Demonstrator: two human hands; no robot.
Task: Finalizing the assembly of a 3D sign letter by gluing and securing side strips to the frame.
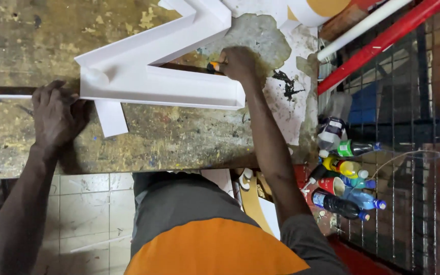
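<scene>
On workbench [179, 137] | right hand [238, 63] grips cutter [213, 66] inside white frame [154, 76] | left hand [57, 114] flat beside

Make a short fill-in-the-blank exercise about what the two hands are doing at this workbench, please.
1. The right hand holds a small tool with an ____ handle.
2. The left hand presses flat on the ____ edge of the white shape.
3. The white shape lies on a stained, paint-marked ____.
4. Plastic ____ stand on the floor to the person's right.

Missing words: orange; left; workbench; bottles
</scene>
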